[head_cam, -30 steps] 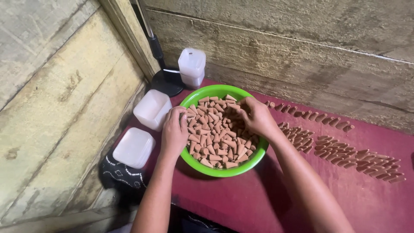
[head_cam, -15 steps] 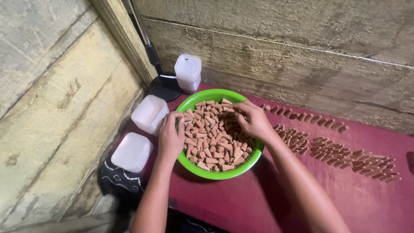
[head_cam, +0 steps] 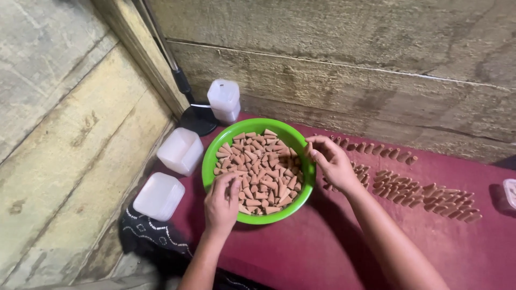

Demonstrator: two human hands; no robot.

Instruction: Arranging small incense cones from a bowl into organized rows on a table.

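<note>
A green bowl full of small brown cones stands on a maroon cloth. My left hand lies over the bowl's near-left rim and grips it, its fingers bent down onto the cones inside. My right hand is just outside the bowl's right rim with its fingers curled together, pinching what looks like a brown cone. Rows of the same cones lie on the cloth to the right of that hand.
Two white lidded tubs sit left of the bowl, and a white jar stands behind it beside a black stand base. Wooden plank walls close in the left and back. A clear container shows at the right edge.
My right hand has come out of the bowl and moved right over its rim. My left hand has slid from the left rim toward the near rim.
</note>
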